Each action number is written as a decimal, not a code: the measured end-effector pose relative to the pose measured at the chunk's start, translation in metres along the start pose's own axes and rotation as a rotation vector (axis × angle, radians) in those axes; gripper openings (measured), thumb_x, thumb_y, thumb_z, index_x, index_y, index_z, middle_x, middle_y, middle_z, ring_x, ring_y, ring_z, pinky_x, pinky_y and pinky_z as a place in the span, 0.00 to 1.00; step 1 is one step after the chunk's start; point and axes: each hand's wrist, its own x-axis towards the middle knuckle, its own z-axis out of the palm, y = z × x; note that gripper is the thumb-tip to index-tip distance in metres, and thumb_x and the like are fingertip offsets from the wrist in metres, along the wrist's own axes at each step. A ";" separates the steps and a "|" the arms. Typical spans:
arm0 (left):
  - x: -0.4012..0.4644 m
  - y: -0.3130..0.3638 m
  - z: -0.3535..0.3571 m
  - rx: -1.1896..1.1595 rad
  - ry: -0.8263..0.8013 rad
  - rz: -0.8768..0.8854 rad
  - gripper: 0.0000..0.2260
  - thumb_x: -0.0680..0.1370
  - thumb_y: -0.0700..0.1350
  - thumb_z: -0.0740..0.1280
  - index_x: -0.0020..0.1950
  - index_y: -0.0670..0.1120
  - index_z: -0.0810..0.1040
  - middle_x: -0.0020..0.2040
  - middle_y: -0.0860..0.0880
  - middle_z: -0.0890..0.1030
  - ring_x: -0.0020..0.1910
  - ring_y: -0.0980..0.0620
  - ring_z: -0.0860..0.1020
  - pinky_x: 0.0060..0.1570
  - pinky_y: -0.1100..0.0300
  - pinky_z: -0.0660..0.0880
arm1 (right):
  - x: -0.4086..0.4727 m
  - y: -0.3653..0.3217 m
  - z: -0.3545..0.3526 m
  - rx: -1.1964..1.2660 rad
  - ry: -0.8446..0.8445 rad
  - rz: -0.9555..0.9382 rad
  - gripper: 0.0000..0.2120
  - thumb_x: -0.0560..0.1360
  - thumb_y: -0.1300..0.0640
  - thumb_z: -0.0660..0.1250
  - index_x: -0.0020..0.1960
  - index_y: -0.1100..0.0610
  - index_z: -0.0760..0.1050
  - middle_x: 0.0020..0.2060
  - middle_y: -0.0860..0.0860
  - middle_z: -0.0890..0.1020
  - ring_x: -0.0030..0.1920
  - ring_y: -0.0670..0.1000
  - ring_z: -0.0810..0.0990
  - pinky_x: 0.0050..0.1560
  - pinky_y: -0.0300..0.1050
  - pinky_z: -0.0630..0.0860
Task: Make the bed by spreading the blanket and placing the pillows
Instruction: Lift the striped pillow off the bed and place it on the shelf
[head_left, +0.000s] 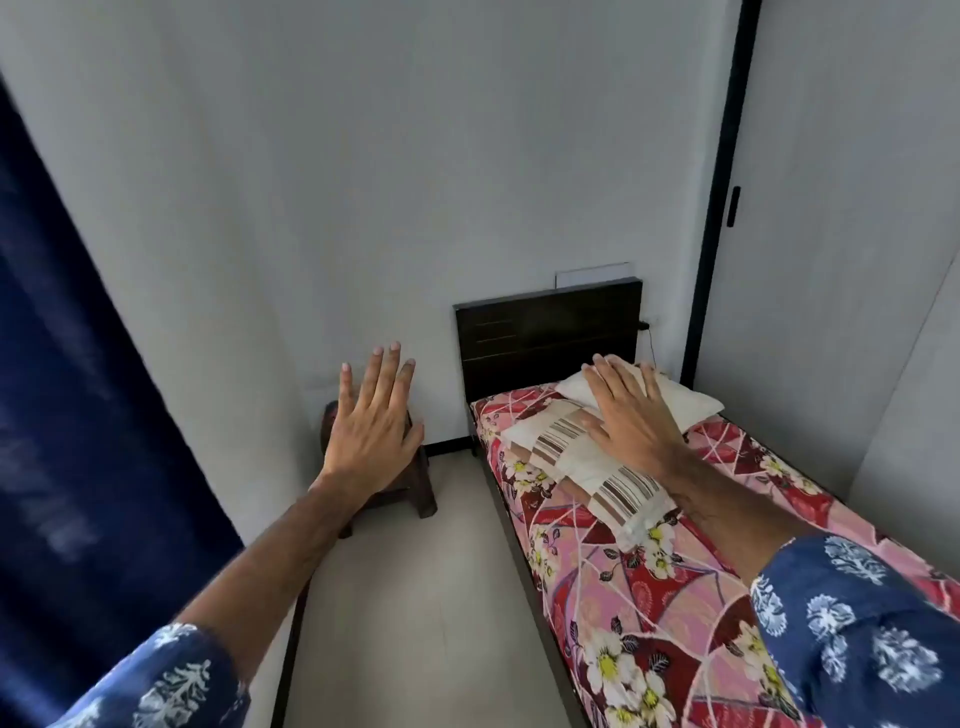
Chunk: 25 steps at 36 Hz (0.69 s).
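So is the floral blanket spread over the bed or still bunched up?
Spread. The floral blanket lies flat along the mattress from near the headboard to the frame's bottom edge, with two pillows on top. Its far side is hidden.

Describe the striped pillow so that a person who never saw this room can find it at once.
Start at the dark wooden headboard of the bed with the red and pink floral blanket. Two pillows lie near it. The striped pillow is the nearer one, set at an angle, with brown stripe patches, while its neighbour, the plain white pillow, has none.
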 end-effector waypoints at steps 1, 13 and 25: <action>0.011 0.001 0.012 0.011 -0.040 0.001 0.32 0.82 0.58 0.49 0.82 0.44 0.50 0.82 0.42 0.45 0.81 0.43 0.45 0.77 0.36 0.48 | 0.009 0.005 0.011 0.009 -0.039 0.010 0.38 0.80 0.39 0.65 0.81 0.57 0.58 0.80 0.58 0.62 0.79 0.59 0.62 0.77 0.67 0.54; 0.141 -0.015 0.156 0.001 -0.139 0.088 0.34 0.81 0.61 0.41 0.82 0.43 0.52 0.82 0.41 0.47 0.81 0.41 0.47 0.77 0.35 0.48 | 0.107 0.053 0.120 -0.011 -0.328 0.122 0.37 0.83 0.39 0.56 0.83 0.54 0.45 0.83 0.55 0.49 0.82 0.57 0.49 0.80 0.64 0.43; 0.278 -0.034 0.342 -0.192 -0.252 0.232 0.38 0.80 0.65 0.33 0.80 0.43 0.58 0.82 0.41 0.53 0.81 0.40 0.52 0.76 0.33 0.53 | 0.181 0.072 0.264 -0.022 -0.464 0.266 0.36 0.83 0.42 0.58 0.83 0.55 0.46 0.83 0.55 0.50 0.82 0.57 0.49 0.80 0.65 0.44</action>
